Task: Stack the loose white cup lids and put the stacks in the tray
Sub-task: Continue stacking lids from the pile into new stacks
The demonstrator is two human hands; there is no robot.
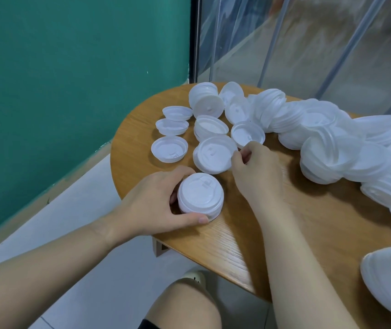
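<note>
Short lid stack (200,194) on wooden table (272,222) near its front edge, gripped by curled left hand (153,204), neighbouring lid (214,154) pinched at rim by right hand (255,168), big loose lid pile (332,138) heaped behind.

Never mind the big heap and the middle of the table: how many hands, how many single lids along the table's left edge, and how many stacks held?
Hands: 2, left hand and right hand
Single lids along the left edge: 3
Stack gripped by the left hand: 1
Total: 6
</note>
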